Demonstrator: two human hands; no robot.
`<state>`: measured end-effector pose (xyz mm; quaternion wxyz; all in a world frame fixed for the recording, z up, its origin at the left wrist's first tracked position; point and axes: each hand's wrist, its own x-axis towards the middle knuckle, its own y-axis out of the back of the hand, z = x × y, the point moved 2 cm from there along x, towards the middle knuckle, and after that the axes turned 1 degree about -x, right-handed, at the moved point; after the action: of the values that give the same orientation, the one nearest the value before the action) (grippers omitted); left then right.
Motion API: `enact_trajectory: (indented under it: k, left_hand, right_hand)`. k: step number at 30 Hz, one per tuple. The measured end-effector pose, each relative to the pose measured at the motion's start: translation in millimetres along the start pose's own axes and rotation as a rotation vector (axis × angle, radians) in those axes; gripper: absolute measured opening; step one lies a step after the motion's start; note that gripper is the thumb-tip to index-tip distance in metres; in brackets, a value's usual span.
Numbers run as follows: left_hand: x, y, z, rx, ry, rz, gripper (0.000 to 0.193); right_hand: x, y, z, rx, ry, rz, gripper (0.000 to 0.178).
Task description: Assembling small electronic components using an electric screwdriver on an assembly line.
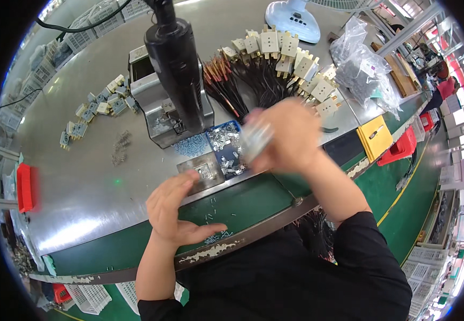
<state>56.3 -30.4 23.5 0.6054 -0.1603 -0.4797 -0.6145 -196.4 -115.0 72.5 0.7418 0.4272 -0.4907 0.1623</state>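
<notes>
My left hand (173, 208) is open, its thumb spread from the fingers. The fingertips are at the near left edge of a square metal fixture plate (216, 180). Above a blue tray (226, 153) of small metal pieces, my right hand (291, 136) grips a pale block (256, 140); motion smears both, so its exact kind does not show. Left of the tray lies a pile of small bluish screws (191, 145). Loose screws (218, 237) are also strewn on the green bench edge, beside my left thumb.
A black-headed machine (176, 75) stands behind the plate. Cream socket blocks (269, 43) with black leads fan out at the back right; grey-and-cream blocks (103, 104) sit left. A yellow notebook (374, 138), plastic bag (363, 67) and fan base (293, 21) are to the right.
</notes>
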Motion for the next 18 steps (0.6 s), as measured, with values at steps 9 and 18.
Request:
enact_trajectory:
  k: [9, 18]
  left_hand:
    - [-6.7, -6.6, -12.2, -0.007, -0.073, -0.092, 0.034]
    - [-7.5, -9.5, -8.6, -0.064, -0.088, -0.110, 0.027]
  right_hand:
    - [-27.2, 45.9, 54.2, -0.521, -0.464, -0.004, 0.034]
    - [-84.2, 55.5, -30.7, 0.277, -0.619, -1.142, 0.034]
